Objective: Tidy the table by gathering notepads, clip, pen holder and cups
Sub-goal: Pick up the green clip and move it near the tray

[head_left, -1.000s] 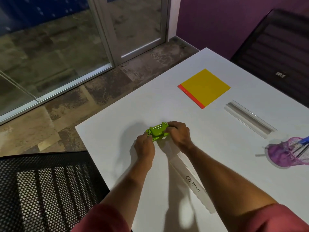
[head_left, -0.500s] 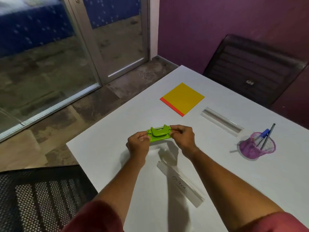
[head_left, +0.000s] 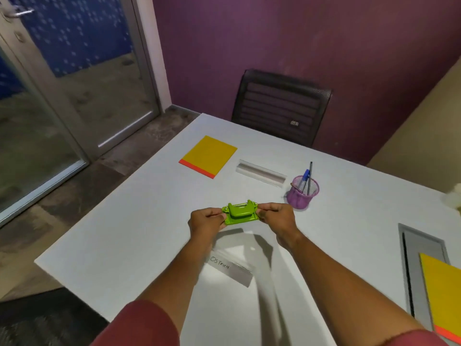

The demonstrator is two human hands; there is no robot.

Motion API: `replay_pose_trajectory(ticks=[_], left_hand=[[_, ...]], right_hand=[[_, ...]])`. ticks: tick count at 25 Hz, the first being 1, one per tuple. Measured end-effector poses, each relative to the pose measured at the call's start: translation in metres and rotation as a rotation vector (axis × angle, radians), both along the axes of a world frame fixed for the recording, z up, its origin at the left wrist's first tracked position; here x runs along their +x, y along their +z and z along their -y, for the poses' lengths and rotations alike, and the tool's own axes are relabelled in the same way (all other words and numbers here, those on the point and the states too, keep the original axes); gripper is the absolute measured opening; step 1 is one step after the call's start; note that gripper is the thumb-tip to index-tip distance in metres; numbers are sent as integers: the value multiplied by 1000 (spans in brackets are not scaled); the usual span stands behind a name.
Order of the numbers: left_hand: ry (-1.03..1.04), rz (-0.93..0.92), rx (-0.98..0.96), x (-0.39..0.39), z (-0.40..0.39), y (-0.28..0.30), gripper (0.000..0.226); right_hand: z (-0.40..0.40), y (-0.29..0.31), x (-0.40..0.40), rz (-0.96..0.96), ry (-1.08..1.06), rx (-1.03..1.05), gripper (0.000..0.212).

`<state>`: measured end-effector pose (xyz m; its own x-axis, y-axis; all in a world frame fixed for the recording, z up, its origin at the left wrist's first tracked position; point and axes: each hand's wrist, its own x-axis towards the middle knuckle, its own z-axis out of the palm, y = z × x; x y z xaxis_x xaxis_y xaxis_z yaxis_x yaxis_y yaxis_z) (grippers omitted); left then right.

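A bright green clip [head_left: 240, 212] hangs above the white table [head_left: 139, 221], held at both ends. My left hand [head_left: 205, 221] pinches its left end and my right hand [head_left: 275, 217] pinches its right end. A yellow notepad with an orange edge [head_left: 208, 156] lies flat at the far left of the table. A second yellow notepad [head_left: 442, 293] lies at the near right, cut off by the frame. The purple mesh pen holder [head_left: 302, 192] stands upright just right of my right hand, with pens in it.
Two clear plastic name strips lie on the table: one [head_left: 260, 173] between the far notepad and the pen holder, one marked OSTRICH [head_left: 230, 269] under my arms. A grey cable slot [head_left: 421, 275] sits at the right. A black chair [head_left: 280, 106] stands behind the table.
Both hands have lifted the green clip off the table and carried it away from me. The view has tilted up, bringing in the pen holder, chair and second notepad.
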<state>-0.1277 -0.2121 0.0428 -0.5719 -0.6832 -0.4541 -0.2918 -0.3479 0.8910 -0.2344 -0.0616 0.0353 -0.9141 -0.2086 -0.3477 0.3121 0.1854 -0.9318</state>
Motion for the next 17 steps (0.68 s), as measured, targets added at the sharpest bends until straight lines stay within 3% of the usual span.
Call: replay_pose_trajectory(ticks=[17], left_hand=[[-452,63,-8,-19,-230,-10,18]], right_hand=[[-263,-9,54,12,-414,68,18]])
